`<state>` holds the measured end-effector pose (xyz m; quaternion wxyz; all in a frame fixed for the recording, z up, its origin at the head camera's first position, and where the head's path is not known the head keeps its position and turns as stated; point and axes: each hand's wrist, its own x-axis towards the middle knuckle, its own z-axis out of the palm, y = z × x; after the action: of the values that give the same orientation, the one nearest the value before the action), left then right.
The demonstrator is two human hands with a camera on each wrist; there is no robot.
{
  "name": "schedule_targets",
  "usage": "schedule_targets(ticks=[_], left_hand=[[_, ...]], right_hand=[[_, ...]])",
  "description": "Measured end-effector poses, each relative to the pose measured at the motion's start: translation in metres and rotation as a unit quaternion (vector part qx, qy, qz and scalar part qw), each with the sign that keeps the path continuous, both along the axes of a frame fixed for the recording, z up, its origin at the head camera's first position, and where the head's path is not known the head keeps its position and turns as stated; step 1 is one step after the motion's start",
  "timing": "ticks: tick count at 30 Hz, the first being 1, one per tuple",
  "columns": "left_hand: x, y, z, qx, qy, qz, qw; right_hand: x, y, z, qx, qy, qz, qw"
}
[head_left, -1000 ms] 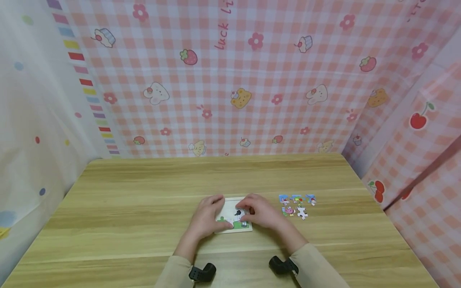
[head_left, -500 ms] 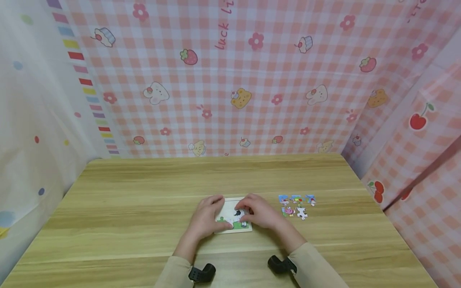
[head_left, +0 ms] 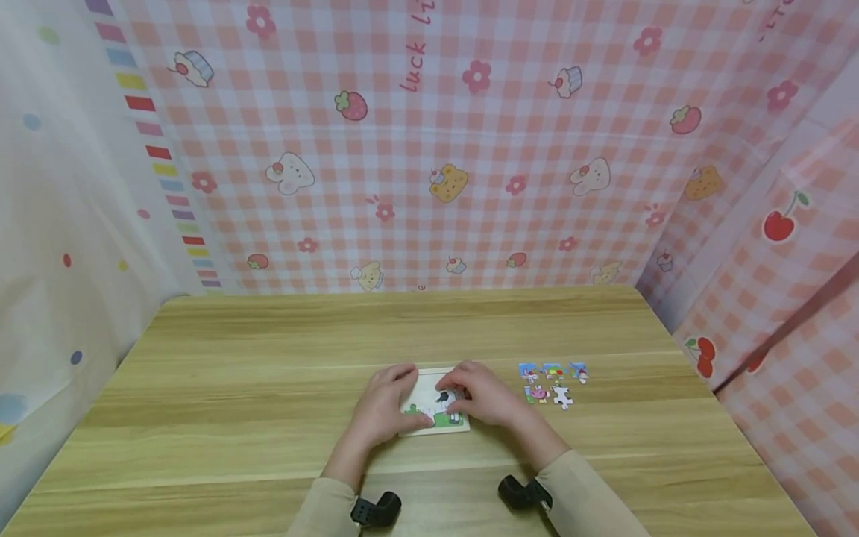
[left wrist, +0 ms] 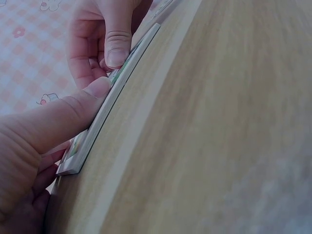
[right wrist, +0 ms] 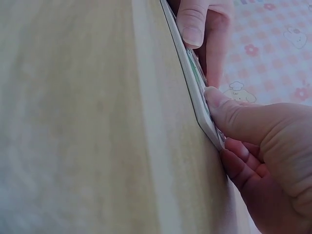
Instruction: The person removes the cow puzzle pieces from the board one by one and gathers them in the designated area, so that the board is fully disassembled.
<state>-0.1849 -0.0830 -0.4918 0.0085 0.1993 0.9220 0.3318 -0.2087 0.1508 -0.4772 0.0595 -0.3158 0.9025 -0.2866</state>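
A small puzzle board (head_left: 424,383) with a pale frame lies on the table; green printed pieces fill its lower edge. My left hand (head_left: 384,403) grips the board's left side, thumb (left wrist: 100,87) over the near rim and fingers along the far side. At the right part, my right hand (head_left: 482,395) pinches a white puzzle piece with a black patch (head_left: 443,397) between thumb and index finger, over the board. In the right wrist view, the right thumb (right wrist: 217,100) presses at the board's near rim, other fingers curled by its corner.
Several loose puzzle pieces lie right of the board in two rows: blue-topped ones (head_left: 553,371) behind, a pink one (head_left: 538,394) and a white one (head_left: 562,397) in front. The wooden table (head_left: 255,403) meets a pink checked curtain (head_left: 403,224) at the back.
Both hands stay at the board. The right index fingertip has shifted very slightly left; the loose pieces have not moved.
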Motion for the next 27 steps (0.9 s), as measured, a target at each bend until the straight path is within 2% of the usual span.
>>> schedule_targets(ticks=[10, 19, 27], left_hand=[[0.0002, 0.0005, 0.0002, 0.009, -0.001, 0.004, 1.0000], [0.0000, 0.0003, 0.0004, 0.009, 0.004, 0.001, 1.0000], [0.0001, -0.0004, 0.0003, 0.013, 0.002, 0.001, 0.9999]], right_hand=[[0.0017, 0.0008, -0.0036, -0.032, 0.017, -0.002, 0.9993], [-0.0001, 0.0028, -0.0064, -0.100, -0.028, 0.009, 0.9945], [-0.0021, 0.0024, -0.0074, -0.100, -0.039, 0.013, 0.9941]])
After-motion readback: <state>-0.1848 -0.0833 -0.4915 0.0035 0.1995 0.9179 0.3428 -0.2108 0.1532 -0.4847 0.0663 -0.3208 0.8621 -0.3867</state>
